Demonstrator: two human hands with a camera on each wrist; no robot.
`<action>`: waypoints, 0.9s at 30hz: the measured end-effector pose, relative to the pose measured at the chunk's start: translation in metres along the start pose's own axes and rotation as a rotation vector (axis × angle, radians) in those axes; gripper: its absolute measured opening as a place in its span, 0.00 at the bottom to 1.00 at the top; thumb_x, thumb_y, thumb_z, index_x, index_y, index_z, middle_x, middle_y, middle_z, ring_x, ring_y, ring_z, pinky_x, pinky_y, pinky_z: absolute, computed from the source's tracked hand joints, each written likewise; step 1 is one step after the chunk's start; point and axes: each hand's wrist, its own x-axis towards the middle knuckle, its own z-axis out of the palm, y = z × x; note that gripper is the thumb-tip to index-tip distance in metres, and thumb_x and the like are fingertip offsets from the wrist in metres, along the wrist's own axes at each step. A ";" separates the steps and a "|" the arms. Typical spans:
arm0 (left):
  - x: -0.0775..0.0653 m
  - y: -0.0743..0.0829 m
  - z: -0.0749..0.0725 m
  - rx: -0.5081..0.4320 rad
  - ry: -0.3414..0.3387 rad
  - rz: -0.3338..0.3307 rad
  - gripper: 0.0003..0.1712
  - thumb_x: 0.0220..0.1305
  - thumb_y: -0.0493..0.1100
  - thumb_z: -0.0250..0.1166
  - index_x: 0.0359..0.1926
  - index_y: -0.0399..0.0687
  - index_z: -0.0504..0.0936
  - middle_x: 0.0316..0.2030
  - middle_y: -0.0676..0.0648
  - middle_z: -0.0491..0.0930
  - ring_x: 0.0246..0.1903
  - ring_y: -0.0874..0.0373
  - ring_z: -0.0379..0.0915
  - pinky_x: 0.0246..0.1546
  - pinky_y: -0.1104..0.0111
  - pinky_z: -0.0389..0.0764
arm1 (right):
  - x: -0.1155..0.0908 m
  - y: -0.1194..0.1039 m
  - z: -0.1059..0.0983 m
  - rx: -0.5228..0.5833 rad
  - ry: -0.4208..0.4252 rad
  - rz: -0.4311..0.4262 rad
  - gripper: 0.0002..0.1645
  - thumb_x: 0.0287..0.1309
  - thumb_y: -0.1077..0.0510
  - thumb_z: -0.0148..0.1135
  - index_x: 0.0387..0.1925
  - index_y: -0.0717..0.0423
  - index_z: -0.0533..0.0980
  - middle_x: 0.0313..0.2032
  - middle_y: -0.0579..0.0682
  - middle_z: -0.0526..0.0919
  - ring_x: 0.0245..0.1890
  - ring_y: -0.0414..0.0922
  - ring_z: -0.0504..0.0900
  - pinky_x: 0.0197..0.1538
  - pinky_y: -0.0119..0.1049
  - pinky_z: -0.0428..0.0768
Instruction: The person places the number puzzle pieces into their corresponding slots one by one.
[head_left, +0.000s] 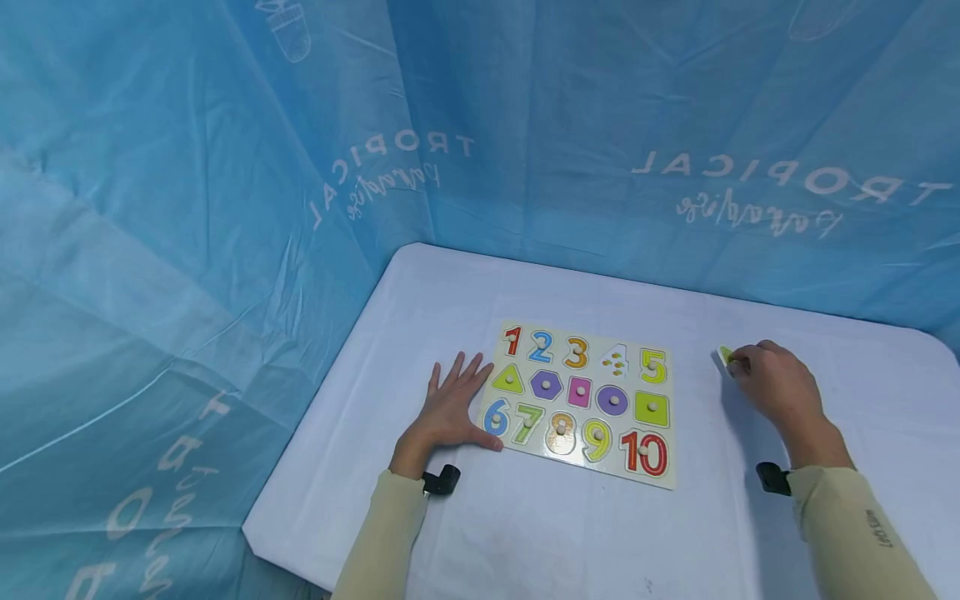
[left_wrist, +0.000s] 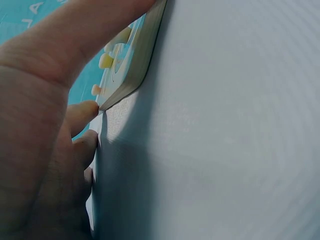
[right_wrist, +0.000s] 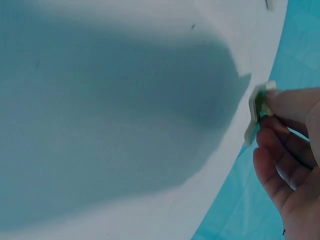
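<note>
A wooden number puzzle board (head_left: 558, 354) lies on the white table, its knobbed numerals and shapes in rows. The recess for the 4 (head_left: 615, 361) shows small printed pictures and has no piece in it. My left hand (head_left: 450, 412) spreads flat at the board's left side, fingertips by its edge and thumb on the lower left corner. In the left wrist view, the thumb crosses above the board's edge (left_wrist: 142, 55). My right hand (head_left: 780, 387) pinches a green puzzle piece (right_wrist: 259, 107) between thumb and fingers, right of the board and above the table.
The white tablecloth (head_left: 525, 533) reaches to rounded table corners. Blue printed curtains (head_left: 525, 125) hang behind and to the left. Both forearms wear a dark wrist strap with a small camera mount (head_left: 442, 481).
</note>
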 end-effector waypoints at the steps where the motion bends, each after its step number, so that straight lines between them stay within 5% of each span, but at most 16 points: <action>1: 0.000 0.000 -0.001 0.003 -0.004 0.000 0.78 0.21 0.81 0.70 0.76 0.62 0.49 0.75 0.56 0.39 0.73 0.54 0.22 0.67 0.49 0.22 | 0.000 -0.003 0.001 0.001 -0.012 -0.005 0.15 0.56 0.66 0.64 0.44 0.73 0.78 0.40 0.67 0.75 0.40 0.64 0.73 0.42 0.61 0.73; 11: 0.003 0.000 -0.004 0.006 -0.007 0.002 0.77 0.22 0.81 0.70 0.76 0.62 0.49 0.75 0.56 0.39 0.73 0.54 0.22 0.67 0.50 0.22 | 0.001 -0.040 0.004 0.005 -0.028 -0.129 0.14 0.53 0.63 0.70 0.38 0.70 0.80 0.31 0.58 0.80 0.29 0.52 0.75 0.34 0.48 0.78; 27: 0.001 0.003 0.002 -0.020 0.021 0.017 0.77 0.22 0.80 0.71 0.75 0.61 0.51 0.75 0.55 0.41 0.73 0.53 0.23 0.67 0.49 0.23 | 0.010 -0.105 0.027 0.061 -0.024 -0.214 0.15 0.57 0.56 0.68 0.39 0.65 0.82 0.31 0.54 0.80 0.30 0.49 0.75 0.37 0.44 0.79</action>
